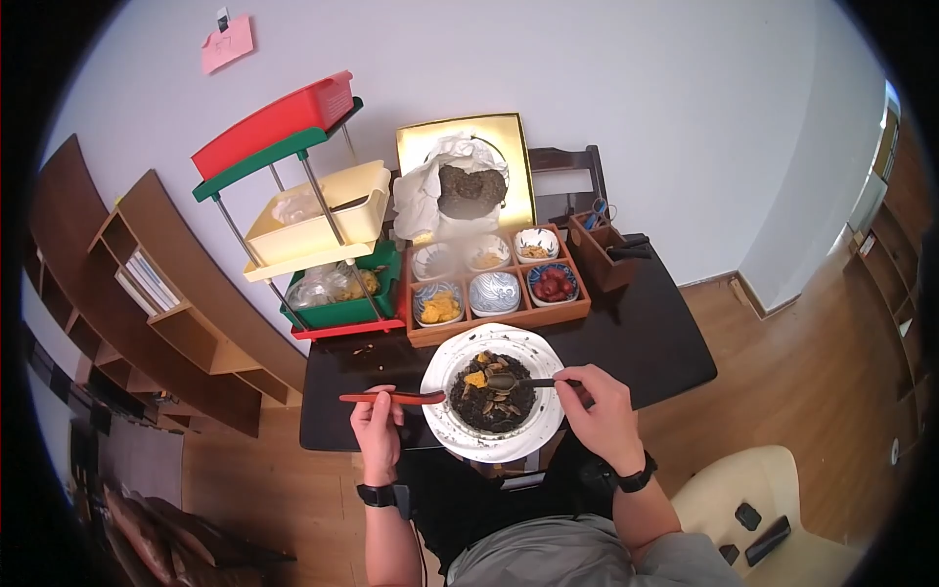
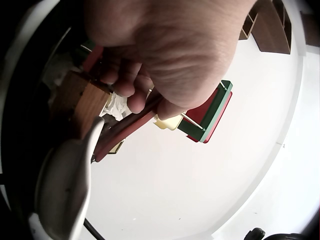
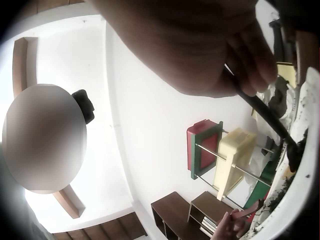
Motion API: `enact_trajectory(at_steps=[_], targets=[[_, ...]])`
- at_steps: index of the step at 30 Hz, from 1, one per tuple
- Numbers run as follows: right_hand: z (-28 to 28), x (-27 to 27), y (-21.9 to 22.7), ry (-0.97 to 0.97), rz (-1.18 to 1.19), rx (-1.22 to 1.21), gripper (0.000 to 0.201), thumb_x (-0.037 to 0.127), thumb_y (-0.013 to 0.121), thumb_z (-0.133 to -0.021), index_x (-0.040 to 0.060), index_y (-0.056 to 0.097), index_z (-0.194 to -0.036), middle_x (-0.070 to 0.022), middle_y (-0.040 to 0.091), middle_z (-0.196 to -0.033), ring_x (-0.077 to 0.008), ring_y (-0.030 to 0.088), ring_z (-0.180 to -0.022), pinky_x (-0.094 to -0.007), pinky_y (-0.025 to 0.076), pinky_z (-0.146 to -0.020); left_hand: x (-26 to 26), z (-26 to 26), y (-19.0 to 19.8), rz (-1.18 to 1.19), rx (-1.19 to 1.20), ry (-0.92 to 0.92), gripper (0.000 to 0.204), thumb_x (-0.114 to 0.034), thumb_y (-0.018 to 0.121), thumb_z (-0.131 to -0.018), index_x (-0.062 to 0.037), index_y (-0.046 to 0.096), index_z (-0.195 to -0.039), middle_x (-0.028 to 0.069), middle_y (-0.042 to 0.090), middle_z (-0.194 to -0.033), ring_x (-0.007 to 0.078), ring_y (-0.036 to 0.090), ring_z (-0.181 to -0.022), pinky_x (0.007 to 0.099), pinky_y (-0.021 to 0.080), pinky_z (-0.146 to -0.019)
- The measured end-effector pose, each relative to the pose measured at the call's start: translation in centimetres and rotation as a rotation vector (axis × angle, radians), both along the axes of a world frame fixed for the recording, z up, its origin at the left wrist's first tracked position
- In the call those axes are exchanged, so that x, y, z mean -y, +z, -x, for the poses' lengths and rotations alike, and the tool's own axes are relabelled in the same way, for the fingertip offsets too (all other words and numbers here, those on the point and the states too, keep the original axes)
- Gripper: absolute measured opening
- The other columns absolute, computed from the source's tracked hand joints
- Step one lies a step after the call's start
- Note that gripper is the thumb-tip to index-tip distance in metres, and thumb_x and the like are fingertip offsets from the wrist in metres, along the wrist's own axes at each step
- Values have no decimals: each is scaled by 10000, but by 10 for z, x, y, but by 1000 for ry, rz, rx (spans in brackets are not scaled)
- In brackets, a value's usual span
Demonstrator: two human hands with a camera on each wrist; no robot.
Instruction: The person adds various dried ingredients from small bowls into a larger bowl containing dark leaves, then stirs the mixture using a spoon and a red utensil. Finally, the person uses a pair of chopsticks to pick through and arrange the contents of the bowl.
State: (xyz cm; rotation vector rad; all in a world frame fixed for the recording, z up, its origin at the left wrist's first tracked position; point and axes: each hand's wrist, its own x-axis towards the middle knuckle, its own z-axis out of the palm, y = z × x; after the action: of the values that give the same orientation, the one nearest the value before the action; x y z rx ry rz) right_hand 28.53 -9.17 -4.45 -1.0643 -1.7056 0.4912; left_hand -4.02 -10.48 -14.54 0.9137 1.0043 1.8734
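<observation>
A wide-rimmed white bowl (image 1: 442, 437) stands at the table's front edge, filled with dark soil-like crumbs (image 1: 486, 417). Brown elongated pieces and a yellow lump (image 1: 475, 379) lie on top. My right hand (image 1: 599, 409) pinches the black handle of a spoon (image 1: 502, 383), whose dark head is over the crumbs. From the left, my left hand (image 1: 377, 426) holds a slim red tool (image 1: 391, 398) between thumb and fingers. In the left wrist view this red tool (image 2: 125, 131) shows two long parallel strips, like tweezers. Its tip lies at the bowl's left rim.
Behind the bowl, a wooden box (image 1: 509, 321) carries small dishes, with yellow bits (image 1: 440, 308) and dark red fruit (image 1: 554, 285) among them. A tiered rack (image 1: 323, 210) rises at left. A gold box (image 1: 518, 147) holds a dark lump (image 1: 471, 192). A tool holder (image 1: 599, 256) stands right.
</observation>
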Motion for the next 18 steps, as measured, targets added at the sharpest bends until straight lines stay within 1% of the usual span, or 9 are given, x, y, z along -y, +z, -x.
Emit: enact_trajectory(at_steps=[4, 7, 13, 16, 18], targets=[[1, 0, 0, -10, 39, -5, 109, 48, 694, -909, 3, 708, -1008, -103, 702, -875, -176, 663, -664, -282, 535, -593, 0, 0, 0, 0, -2, 1, 195, -153, 612, -1030, 16, 670, -1110, 12, 602, -731, 85, 516, -619, 229, 401, -588], [0, -1, -2, 7, 21, 1, 117, 38, 697, -909, 4, 697, -1022, -113, 688, -868, -179, 674, -644, -278, 529, -579, -1, 0, 0, -3, -3, -1, 197, -154, 613, -1030, 18, 670, -1111, 13, 603, -731, 85, 517, -620, 229, 402, -589], [1, -5, -9, 50, 56, -69, 129, 51, 695, -921, -2, 697, -1039, -125, 705, -908, -182, 689, -676, -279, 540, -600, 0, -1, 1, -2, -1, 0, 201, -156, 613, -1031, 19, 671, -1110, 13, 600, -730, 88, 515, -620, 233, 399, -589], [3, -6, -10, 71, 117, -74, 135, 57, 694, -926, -1, 699, -1049, -124, 706, -911, -178, 690, -698, -279, 545, -618, 0, -1, 2, -3, -4, -3, 201, -158, 614, -1030, 17, 672, -1110, 13, 598, -729, 89, 513, -620, 234, 396, -588], [5, -7, -14, 83, 134, -101, 149, 51, 688, -926, -21, 702, -1056, -110, 710, -904, -144, 691, -707, -262, 550, -628, 0, -1, 2, 0, -6, -3, 200, -158, 615, -1029, 16, 672, -1111, 12, 597, -728, 89, 512, -620, 234, 394, -588]])
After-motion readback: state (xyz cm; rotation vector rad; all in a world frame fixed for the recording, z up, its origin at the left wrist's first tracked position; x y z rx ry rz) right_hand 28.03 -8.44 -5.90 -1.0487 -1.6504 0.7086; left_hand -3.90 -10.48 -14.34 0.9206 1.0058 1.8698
